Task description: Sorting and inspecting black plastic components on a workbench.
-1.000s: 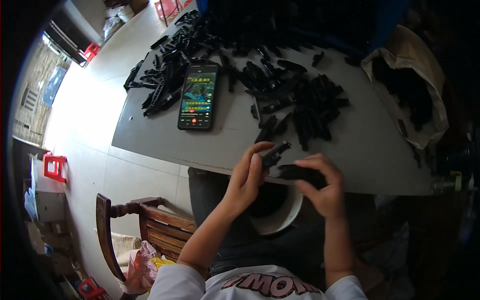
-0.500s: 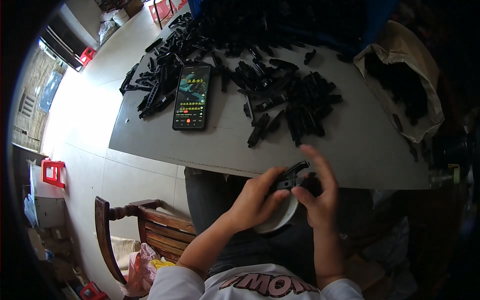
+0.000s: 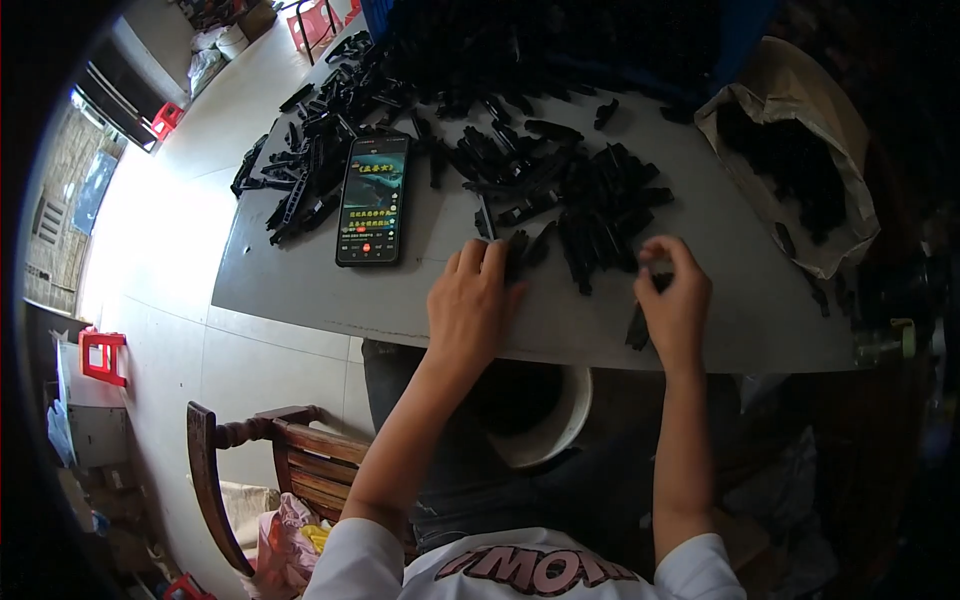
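Black plastic parts (image 3: 608, 225) lie in a loose heap on the grey table. My left hand (image 3: 468, 305) is at the heap's near edge, fingers bent down and closed around the end of a dark plastic part (image 3: 516, 254); its fingertips are partly hidden. To the right, near the table's front edge, my right hand (image 3: 678, 300) has thumb and forefinger curled together. A short black plastic part (image 3: 637, 326) shows under those fingers, held by them. On my lap below the table edge stands a white-rimmed bowl (image 3: 577, 420) with a dark inside.
A phone (image 3: 374, 200) with a lit screen lies left of the heap. More black parts (image 3: 310, 150) spread behind it toward a blue crate (image 3: 748, 50). An opened brown paper bag (image 3: 850, 190) with dark contents stands at right. A wooden chair (image 3: 310, 450) is at lower left.
Both hands have moved from above the bowl, where they held a black part together, forward onto the table and apart. The bowl is now more exposed. The phone's picture has changed.
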`<state>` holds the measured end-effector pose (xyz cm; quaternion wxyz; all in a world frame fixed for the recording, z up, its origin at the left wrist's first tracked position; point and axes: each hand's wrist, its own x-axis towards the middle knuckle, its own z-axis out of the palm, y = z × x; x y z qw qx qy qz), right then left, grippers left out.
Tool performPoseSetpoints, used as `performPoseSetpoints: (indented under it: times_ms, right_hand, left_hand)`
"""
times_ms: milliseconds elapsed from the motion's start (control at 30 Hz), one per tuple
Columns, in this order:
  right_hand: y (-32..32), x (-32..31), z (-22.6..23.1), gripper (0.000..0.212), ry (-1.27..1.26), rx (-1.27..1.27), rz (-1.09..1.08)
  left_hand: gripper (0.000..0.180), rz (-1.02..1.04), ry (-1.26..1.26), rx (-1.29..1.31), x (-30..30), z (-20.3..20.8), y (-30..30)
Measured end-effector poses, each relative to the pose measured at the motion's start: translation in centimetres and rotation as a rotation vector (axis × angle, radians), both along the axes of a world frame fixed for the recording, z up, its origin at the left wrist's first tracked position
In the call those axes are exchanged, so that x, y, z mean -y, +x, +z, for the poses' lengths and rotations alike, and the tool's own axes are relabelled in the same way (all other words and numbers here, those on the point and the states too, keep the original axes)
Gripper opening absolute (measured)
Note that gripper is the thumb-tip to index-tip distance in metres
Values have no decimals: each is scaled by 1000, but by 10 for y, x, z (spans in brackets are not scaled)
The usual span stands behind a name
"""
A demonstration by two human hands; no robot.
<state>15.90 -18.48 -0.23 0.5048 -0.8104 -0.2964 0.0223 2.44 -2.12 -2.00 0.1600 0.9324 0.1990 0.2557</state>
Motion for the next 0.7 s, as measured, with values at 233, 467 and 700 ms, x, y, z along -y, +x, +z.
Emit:
performPoseSetpoints:
  times_ms: [233, 467, 700]
  right_hand:
    - [7, -11, 4, 27, -677, 307, -128]
    - [17, 17, -9, 22, 53, -172, -149]
    - [-40, 20, 36, 17, 86, -498, 506]
  left_hand:
    - [32, 95, -75, -176, -4, 3, -1]
    - [40, 74, -396, 95, -20, -1, -26]
    - [51, -328, -627, 75, 31, 23, -37]
